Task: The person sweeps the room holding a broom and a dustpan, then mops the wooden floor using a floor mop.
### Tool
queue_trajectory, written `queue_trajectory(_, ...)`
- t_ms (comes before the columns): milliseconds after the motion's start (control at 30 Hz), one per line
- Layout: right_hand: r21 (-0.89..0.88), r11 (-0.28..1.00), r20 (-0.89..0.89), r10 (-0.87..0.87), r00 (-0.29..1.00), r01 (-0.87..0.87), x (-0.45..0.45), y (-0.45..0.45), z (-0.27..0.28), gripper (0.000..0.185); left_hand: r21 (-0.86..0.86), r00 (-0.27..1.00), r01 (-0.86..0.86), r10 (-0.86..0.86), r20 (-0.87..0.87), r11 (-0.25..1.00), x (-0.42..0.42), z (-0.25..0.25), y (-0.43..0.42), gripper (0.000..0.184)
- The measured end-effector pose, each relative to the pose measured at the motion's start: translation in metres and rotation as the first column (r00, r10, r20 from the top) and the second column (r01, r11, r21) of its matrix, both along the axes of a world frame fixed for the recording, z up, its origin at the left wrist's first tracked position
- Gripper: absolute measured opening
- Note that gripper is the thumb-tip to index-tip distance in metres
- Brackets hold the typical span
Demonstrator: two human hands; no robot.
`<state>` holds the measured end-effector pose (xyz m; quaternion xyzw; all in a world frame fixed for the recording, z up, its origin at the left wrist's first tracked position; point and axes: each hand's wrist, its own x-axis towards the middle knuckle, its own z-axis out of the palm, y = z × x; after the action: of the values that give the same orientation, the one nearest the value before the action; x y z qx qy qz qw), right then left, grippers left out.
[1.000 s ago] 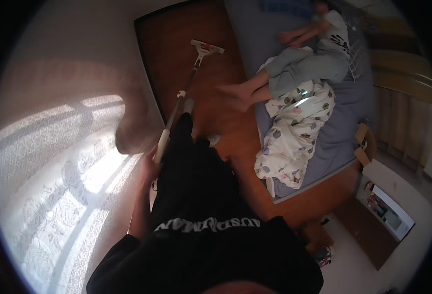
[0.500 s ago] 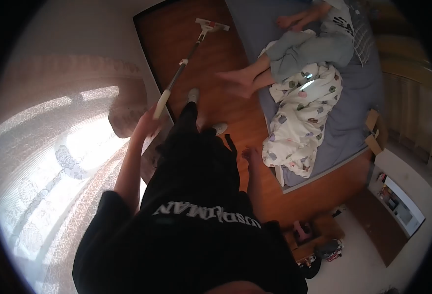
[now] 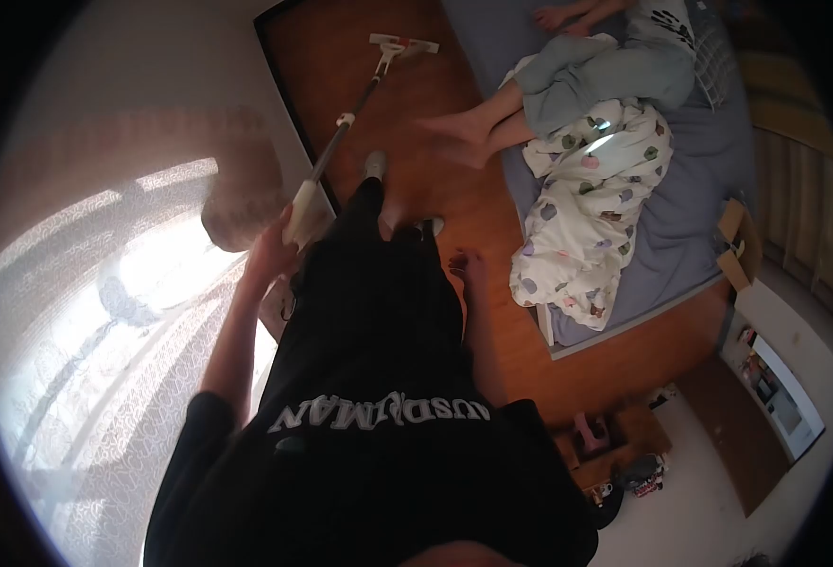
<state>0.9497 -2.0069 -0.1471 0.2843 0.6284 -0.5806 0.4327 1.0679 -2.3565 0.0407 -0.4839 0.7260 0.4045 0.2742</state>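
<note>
My left hand (image 3: pixel 277 248) is wrapped around the pale grip of a long-handled mop (image 3: pixel 327 151). The pole slants away over the wooden floor to a white T-shaped head with a bit of red on it, near the far end of the floor strip. At my right side, my right hand (image 3: pixel 468 266) hangs with its fingers loosely apart and holds nothing. Past it lies the bed, with a patterned white quilt (image 3: pixel 582 236) bunched near its edge.
Another person (image 3: pixel 577 90) lies on the bed (image 3: pixel 667 203), bare feet over its edge above the wooden floor (image 3: pixel 445 180). A bright lace curtain (image 3: pixel 104 378) hangs on my left. An open cardboard box (image 3: pixel 738 244) stands at the bed's far side; wooden furniture (image 3: pixel 629 439) stands behind.
My left hand and the mop's grip have drawn back slightly toward me. The mop head has shifted a little left. My right hand has swung forward, and my trailing foot has moved forward.
</note>
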Motion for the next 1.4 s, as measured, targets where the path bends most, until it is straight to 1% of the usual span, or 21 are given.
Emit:
queue_trajectory(67,-0.006,1.0,-0.007,-0.002,1.0,0.002,0.001,0.003,0.002,0.024,-0.12,0.986,0.168,-0.168,0.01,0.978,0.008,-0.015,-0.016,0.06)
queue_trajectory(100,0.0,1.0,-0.029,0.006,1.0,-0.006,0.0,0.007,0.003,0.024,-0.123,0.985,0.17,-0.17,0.012,0.978,0.022,-0.016,-0.018,0.06)
queue_trajectory(167,-0.009,1.0,-0.066,0.005,0.998,-0.006,-0.01,0.01,-0.002,0.024,-0.259,0.922,0.242,-0.305,-0.239,0.935,0.049,-0.014,-0.019,0.059)
queue_trajectory(200,0.019,0.998,-0.07,-0.051,0.996,0.052,-0.008,0.014,-0.005,0.023,-0.185,0.959,0.19,-0.223,-0.174,0.964,0.045,0.013,-0.01,0.058)
queue_trajectory(267,0.055,0.991,-0.064,-0.119,0.991,0.123,0.006,0.026,-0.013,0.023,-0.163,0.967,0.172,-0.198,-0.162,0.972,0.047,0.031,0.002,0.058)
queue_trajectory(367,0.036,0.979,-0.04,-0.199,0.979,0.2,0.011,0.037,-0.01,0.023,-0.202,0.963,0.186,-0.219,-0.154,0.962,0.029,0.016,0.004,0.057)
queue_trajectory(433,0.016,0.98,-0.046,-0.199,0.979,0.2,0.014,0.03,0.0,0.024,-0.046,0.995,0.096,-0.097,-0.018,0.994,-0.015,0.023,0.004,0.057)
queue_trajectory(467,0.021,0.98,-0.041,-0.196,0.98,0.197,0.018,0.029,-0.001,0.024,-0.042,0.995,0.094,-0.095,-0.013,0.995,-0.022,0.014,0.005,0.057)
queue_trajectory(633,0.009,0.981,-0.024,-0.194,0.981,0.194,0.017,0.02,0.003,0.026,-0.078,0.987,0.113,-0.121,-0.102,0.99,-0.003,-0.013,-0.015,0.057)
queue_trajectory(667,0.011,0.98,-0.029,-0.198,0.98,0.199,0.015,0.024,0.002,0.026,-0.13,0.96,0.158,-0.183,-0.21,0.979,0.023,-0.026,-0.028,0.059)
queue_trajectory(733,-0.071,0.975,-0.124,-0.217,0.968,0.209,0.023,0.034,-0.003,0.027,-0.165,0.972,0.159,-0.184,-0.15,0.973,0.045,-0.003,-0.032,0.058)
queue_trajectory(833,0.005,0.953,-0.101,-0.299,0.949,0.302,0.03,0.049,-0.01,0.026,-0.198,0.977,0.17,-0.192,-0.096,0.965,0.037,0.011,-0.02,0.058)
queue_trajectory(933,-0.002,0.957,-0.037,-0.292,0.956,0.292,0.038,0.065,-0.015,0.026,-0.208,0.978,0.144,-0.171,-0.117,0.967,0.015,-0.018,-0.018,0.057)
queue_trajectory(1000,-0.038,0.95,-0.067,-0.313,0.947,0.311,0.045,0.063,-0.025,0.026,-0.234,0.975,0.135,-0.172,-0.144,0.963,-0.002,-0.041,-0.023,0.056)
queue_trajectory(1033,-0.078,0.94,-0.092,-0.34,0.936,0.334,0.052,0.064,-0.026,0.026,-0.262,0.965,0.197,-0.234,-0.116,0.945,-0.014,-0.045,-0.021,0.055)
queue_trajectory(1067,-0.074,0.942,-0.088,-0.333,0.939,0.327,0.051,0.062,-0.019,0.026,-0.29,0.951,0.26,-0.297,-0.09,0.921,-0.019,-0.044,-0.019,0.054)
queue_trajectory(1133,0.029,0.961,-0.022,-0.273,0.962,0.274,0.029,0.049,0.004,0.026,-0.277,0.947,0.242,-0.289,-0.14,0.93,-0.008,-0.028,-0.023,0.053)
queue_trajectory(1200,0.021,0.957,-0.081,-0.288,0.954,0.291,0.028,0.05,0.006,0.026,-0.289,0.928,0.282,-0.337,-0.16,0.915,0.023,-0.018,-0.033,0.055)
queue_trajectory(1233,0.017,0.952,-0.136,-0.301,0.944,0.306,0.029,0.05,0.007,0.026,-0.23,0.948,0.253,-0.288,-0.134,0.94,0.039,-0.011,-0.034,0.057)
queue_trajectory(1300,0.013,0.935,-0.1,-0.351,0.931,0.354,0.032,0.052,0.01,0.026,-0.123,0.985,0.162,-0.168,-0.041,0.979,0.063,0.004,-0.025,0.059)
queue_trajectory(1400,0.007,0.913,-0.038,-0.406,0.913,0.407,0.042,0.056,0.007,0.026,-0.194,0.975,0.155,-0.182,-0.131,0.969,0.056,-0.004,-0.004,0.057)
